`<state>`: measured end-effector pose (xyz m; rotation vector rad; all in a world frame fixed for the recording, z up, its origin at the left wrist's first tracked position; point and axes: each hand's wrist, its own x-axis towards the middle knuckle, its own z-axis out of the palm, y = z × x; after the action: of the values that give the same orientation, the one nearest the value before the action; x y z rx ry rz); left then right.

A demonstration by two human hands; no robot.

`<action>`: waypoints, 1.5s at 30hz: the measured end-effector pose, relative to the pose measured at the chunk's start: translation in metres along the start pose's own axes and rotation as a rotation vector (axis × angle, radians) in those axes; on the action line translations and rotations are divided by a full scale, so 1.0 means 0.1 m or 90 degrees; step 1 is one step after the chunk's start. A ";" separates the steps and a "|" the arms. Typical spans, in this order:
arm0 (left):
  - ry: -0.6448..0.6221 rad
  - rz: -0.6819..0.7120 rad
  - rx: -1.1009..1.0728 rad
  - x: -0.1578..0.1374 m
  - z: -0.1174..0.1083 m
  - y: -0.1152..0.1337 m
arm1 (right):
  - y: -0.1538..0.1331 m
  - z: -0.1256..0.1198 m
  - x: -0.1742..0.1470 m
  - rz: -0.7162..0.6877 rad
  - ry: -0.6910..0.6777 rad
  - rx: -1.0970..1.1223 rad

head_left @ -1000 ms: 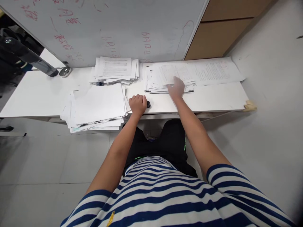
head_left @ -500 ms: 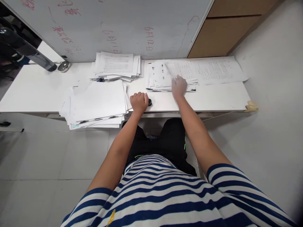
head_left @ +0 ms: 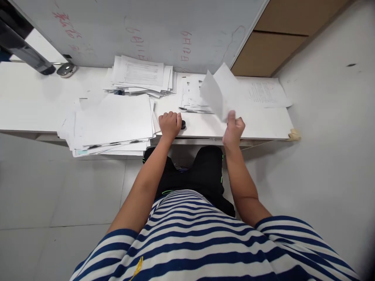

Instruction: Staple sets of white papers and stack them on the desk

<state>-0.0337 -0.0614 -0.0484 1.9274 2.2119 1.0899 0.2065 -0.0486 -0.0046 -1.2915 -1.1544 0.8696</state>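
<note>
My right hand [head_left: 233, 130] pinches the lower edge of a white sheet of paper [head_left: 231, 88] between thumb and fingers. The sheet is raised and bent, with a fold standing up at its left side. Under and beside it lies a stack of printed papers [head_left: 191, 95]. My left hand [head_left: 170, 125] is closed in a fist near the table's front edge. A black rounded object [head_left: 183, 125] sticks out by its thumb; the rest is hidden by the hand. Left of this hand, a large pile of papers [head_left: 114, 121] overhangs the front edge.
Another paper stack [head_left: 143, 74] lies at the back of the white table [head_left: 26, 97], against a whiteboard [head_left: 164, 23] with red writing. A computer mouse [head_left: 66, 70] is at the far left. A printed sheet [head_left: 266, 91] lies at the right, by the wall [head_left: 331, 117].
My right hand has moved from the right-hand stack toward the front edge, lifting and bending a sheet. My left hand stays closed in the same place on the table.
</note>
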 end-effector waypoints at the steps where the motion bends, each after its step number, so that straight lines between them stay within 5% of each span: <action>1: 0.001 0.001 0.001 0.00 0.00 0.00 | -0.05 -0.08 -0.16 0.005 0.037 0.042; 6: 0.004 0.006 -0.003 0.02 0.01 -0.03 | -0.01 -0.39 -0.71 0.093 0.112 0.227; 13: 0.046 0.007 -0.069 0.08 -0.10 0.12 | 0.15 -0.56 -0.91 0.208 0.122 0.291; 17: 0.032 0.032 -0.228 0.01 -0.37 0.43 | -0.01 -0.56 -0.84 0.174 0.055 0.292; 21: -0.217 0.031 -0.537 -0.20 -0.64 0.70 | -0.15 -0.55 -0.74 0.120 -0.004 0.268; 23: -0.275 -0.004 -0.599 -0.29 -0.71 0.75 | -0.17 -0.53 -0.70 0.108 -0.017 0.239; 32: -0.148 -0.117 -0.601 -0.31 -0.64 0.70 | -0.04 -0.34 -0.84 0.111 -0.088 0.232; 40: -0.242 -0.078 -0.701 -0.20 -0.72 0.96 | -0.31 -0.22 -0.65 -0.016 -0.005 0.141; 45: -0.244 -0.073 -0.753 -0.02 -0.58 0.88 | -0.48 -0.20 -0.55 -0.082 0.022 0.048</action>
<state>0.0173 -0.0914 0.0387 1.2650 1.0015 1.3667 0.2069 -0.1130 0.0361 -1.1533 -1.1535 0.7862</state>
